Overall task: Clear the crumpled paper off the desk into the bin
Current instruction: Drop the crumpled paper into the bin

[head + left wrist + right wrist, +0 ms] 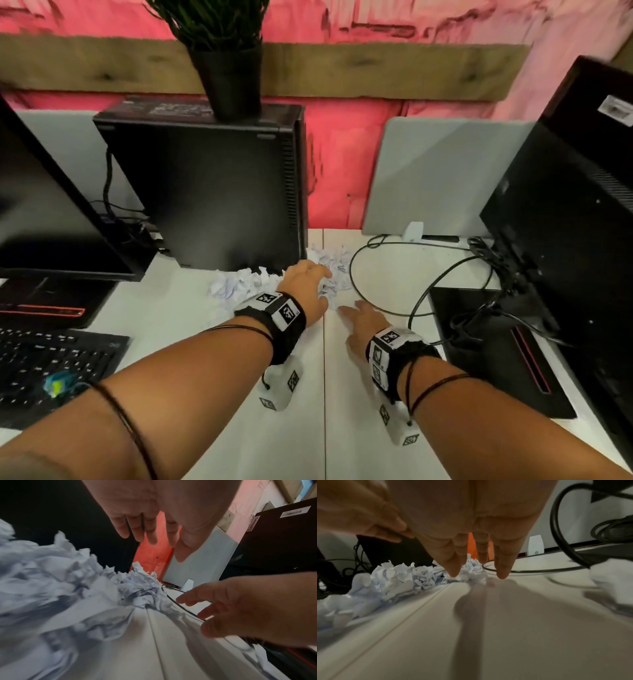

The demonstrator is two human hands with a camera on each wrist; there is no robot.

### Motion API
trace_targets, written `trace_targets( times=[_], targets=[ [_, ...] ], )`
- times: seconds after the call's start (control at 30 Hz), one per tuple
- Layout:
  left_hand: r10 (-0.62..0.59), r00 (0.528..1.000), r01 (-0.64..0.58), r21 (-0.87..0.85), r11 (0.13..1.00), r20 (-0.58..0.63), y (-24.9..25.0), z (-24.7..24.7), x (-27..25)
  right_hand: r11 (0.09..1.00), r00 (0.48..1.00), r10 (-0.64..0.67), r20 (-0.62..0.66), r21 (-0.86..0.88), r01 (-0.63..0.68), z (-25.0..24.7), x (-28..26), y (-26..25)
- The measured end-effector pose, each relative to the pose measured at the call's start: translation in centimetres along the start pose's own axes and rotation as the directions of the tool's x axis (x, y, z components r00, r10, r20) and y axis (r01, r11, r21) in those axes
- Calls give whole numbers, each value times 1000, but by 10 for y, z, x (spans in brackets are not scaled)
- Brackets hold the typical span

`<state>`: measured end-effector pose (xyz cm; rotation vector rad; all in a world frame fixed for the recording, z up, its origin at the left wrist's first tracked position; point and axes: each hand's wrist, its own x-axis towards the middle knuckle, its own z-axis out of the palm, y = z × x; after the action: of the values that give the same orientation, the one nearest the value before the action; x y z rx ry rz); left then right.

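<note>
Currently crumpled paper [246,284] lies on the white counter [342,428] against the computer tower [212,192]. Left hand [305,287] hovers over it, grip released; right hand [363,325] alongside, fingers straight.

In the head view the left hand [306,289] covers the middle of the crumpled paper [239,282], so whether its fingers touch the pile cannot be told there, and the fingertips of the right hand [363,325] are smeared by blur. The left wrist view shows the near paper [51,588] blurred to a soft mass and cut off at the left edge. The monitor [51,212] and keyboard [51,363] run off the left edge on the desk [359,445].
</note>
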<state>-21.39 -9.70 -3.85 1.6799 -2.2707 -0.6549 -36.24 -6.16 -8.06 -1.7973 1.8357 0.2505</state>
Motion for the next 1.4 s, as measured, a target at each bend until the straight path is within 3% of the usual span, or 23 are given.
trace_targets(
  times=[0.17, 0.33, 0.43, 0.53, 0.6, 0.87, 1.07, 1.4],
  targets=[
    [33, 999, -32, -14, 999, 19, 7, 12, 36, 983, 993, -61, 100, -164, 77, 3, 16, -2],
    [33, 998, -32, -19, 999, 46, 12, 23, 79, 956, 991, -128, 44, -260, 135, -3, 13, -4],
    [-4, 993, -13, 152, 988, 115, 16, 30, 105, 963, 988, -153, 19, -220, 153, -3, 10, -3],
    [-21, 978, -63, 391, 918, 206, 18, 38, 127, 969, 987, -160, 4, -190, 157, 0, 10, -2],
    [-50, 968, -65, 440, 895, 245, 17, 42, 137, 978, 990, -143, -13, -154, 140, 0, 10, -1],
    [-225, 919, 46, 480, 876, 323, -1, 60, 158, 986, 997, -57, -47, 153, 63, 0, 11, 21],
    [-221, 864, -18, 467, 884, 451, 4, 58, 164, 991, 999, -4, -45, 134, 10, -7, 11, 22],
    [-189, 875, -34, 447, 894, 445, 0, 58, 135, 994, 1000, 17, -25, 106, -14, -7, 12, 21]
  ],
)
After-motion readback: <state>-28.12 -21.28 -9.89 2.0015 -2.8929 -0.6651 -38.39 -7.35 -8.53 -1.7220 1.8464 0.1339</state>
